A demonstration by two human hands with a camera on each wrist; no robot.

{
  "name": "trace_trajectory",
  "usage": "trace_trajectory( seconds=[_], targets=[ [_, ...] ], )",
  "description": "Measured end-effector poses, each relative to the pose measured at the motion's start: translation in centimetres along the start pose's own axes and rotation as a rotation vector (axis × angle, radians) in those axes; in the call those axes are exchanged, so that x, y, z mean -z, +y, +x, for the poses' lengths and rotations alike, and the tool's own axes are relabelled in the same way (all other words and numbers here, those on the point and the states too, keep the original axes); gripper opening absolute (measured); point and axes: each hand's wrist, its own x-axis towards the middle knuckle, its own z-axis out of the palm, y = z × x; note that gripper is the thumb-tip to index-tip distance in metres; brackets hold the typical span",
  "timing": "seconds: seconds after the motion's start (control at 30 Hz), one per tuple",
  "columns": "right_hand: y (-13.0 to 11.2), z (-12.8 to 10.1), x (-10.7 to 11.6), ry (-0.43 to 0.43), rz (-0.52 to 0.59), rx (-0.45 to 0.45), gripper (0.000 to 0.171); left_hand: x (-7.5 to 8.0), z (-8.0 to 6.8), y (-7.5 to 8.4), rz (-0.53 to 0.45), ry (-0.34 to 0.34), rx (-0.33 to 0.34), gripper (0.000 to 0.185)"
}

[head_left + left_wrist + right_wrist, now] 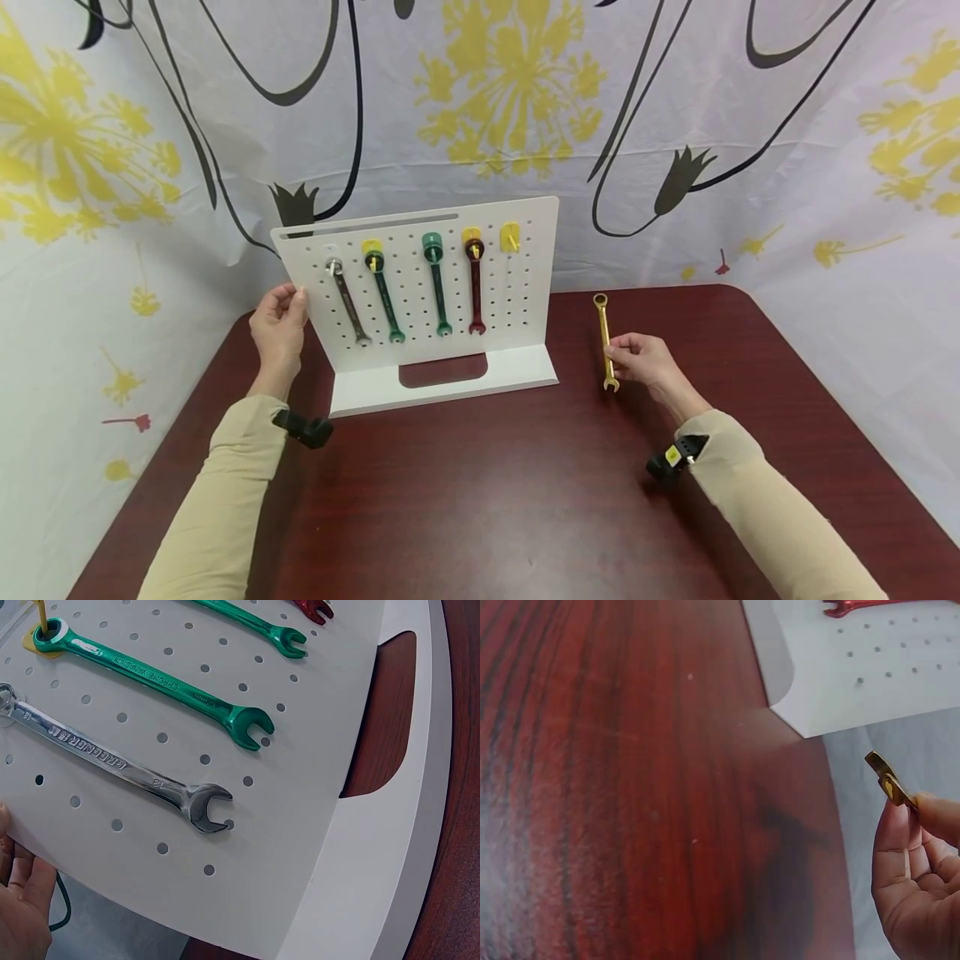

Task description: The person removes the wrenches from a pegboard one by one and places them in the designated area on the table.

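While the left hand [279, 329] grips the pegboard's [525, 283] left edge, seemingly to steady it, the right hand [645, 360] pinches a yellow wrench [604, 337] near the table's [487, 500] far right edge; four wrenches hang on hooks, the rightmost yellow hook [511, 238] bare.

Left wrist: fingers [19, 900] wrap behind the board's edge beside the silver wrench [112, 761].

Right wrist: fingertips [937, 814] clamp the yellow wrench's open end [889, 782].

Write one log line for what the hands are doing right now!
left hand: holds pegboard edge | right hand: pinches yellow wrench | four wrenches hang on pegboard | yellow hook: bare
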Motion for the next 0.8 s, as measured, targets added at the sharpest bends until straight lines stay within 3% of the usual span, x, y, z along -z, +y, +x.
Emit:
trace_trajectory(
  seconds=[0.3,0.8],
  targets=[
    [1.3,0.4,-0.4,-0.034,-0.073,-0.049,0.025,0.0,-0.1,-0.2,0.002,-0.008,0.002,0.007],
    [1.6,0.8,-0.7,-0.015,-0.231,-0.070,0.024,0.1,0.0,-0.1,-0.007,-0.010,-0.012,0.006]
  ],
)
